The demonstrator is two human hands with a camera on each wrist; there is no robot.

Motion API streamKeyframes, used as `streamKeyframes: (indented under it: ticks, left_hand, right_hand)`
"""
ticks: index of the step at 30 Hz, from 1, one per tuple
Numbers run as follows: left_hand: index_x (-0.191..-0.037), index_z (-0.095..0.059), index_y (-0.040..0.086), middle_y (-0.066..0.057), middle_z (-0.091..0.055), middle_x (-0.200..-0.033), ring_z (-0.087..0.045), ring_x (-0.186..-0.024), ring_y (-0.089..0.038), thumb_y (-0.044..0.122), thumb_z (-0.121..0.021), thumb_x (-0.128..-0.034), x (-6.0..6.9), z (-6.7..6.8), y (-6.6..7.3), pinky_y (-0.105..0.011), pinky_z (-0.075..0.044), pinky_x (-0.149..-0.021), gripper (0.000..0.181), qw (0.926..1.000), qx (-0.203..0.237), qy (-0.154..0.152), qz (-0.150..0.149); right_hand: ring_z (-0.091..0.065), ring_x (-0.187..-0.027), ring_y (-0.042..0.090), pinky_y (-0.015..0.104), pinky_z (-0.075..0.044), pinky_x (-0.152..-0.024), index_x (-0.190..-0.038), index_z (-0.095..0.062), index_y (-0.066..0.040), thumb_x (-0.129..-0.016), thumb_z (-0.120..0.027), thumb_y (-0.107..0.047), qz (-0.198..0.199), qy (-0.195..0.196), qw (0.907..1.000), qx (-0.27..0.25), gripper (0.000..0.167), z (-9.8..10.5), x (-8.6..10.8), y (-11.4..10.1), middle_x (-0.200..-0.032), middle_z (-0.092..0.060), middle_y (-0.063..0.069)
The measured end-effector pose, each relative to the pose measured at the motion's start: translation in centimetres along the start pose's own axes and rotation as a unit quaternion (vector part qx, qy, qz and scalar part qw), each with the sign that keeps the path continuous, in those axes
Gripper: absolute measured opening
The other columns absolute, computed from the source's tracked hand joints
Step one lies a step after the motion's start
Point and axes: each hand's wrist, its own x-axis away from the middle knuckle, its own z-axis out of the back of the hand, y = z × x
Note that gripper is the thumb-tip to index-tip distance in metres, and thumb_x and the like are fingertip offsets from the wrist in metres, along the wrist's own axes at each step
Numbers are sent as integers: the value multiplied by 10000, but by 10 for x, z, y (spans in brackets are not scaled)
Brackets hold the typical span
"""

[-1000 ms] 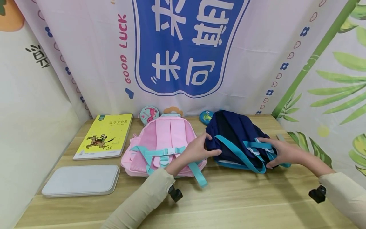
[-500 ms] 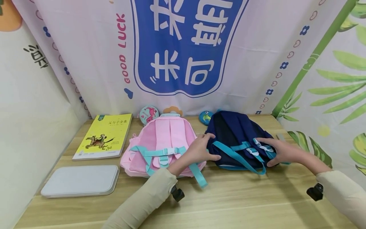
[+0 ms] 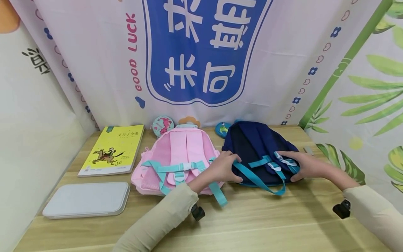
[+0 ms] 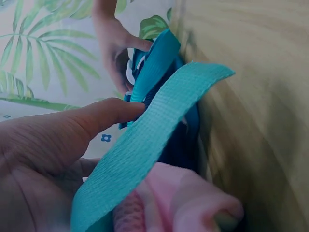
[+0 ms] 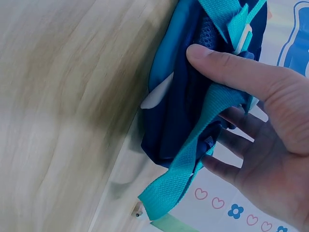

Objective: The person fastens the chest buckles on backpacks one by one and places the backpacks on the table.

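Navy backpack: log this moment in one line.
navy backpack: beside pink backpack | left hand: touches left side | right hand: grips right side | yellow book: far left

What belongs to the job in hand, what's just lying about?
Job:
Navy fabric backpack, gripped by left hand and right hand
Round blue disc beside it, possibly attached

Lying about:
Pink fabric backpack
Yellow paperback book
White rectangular case
Round mint-and-pink disc
Small grey block

Left hand beside turquoise strap, pink fabric below; right hand at navy bag
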Motion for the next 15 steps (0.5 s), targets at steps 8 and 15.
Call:
streamKeyframes:
  ticks: [8, 15]
  left_hand:
    - [-1249, -688, 140, -111, -611, -1302, -515, -1218, -287, 364, -853, -823, 0, 7, -4, -351, -503, -973, 508, 9998, -126, -133, 46]
    - [-1227, -698, 146, -99, -614, -1276, -518, -1188, -270, 369, -858, -818, -1, 8, -4, -331, -501, -937, 494, 9998, -112, -132, 123]
  right_hand:
    - [-446, -1350, 553, 606, -495, -987, -1525, -431, -31, -702, -929, -153, 161, -98, 9998, 9, 970, 0, -9, -3, -1514, -458, 300]
    - [-449, -1344, 558, 619, -493, -985, -1523, -435, -36, -705, -927, -149, 197, -118, 9997, 16, 961, -1, -10, -5, -1510, -461, 304]
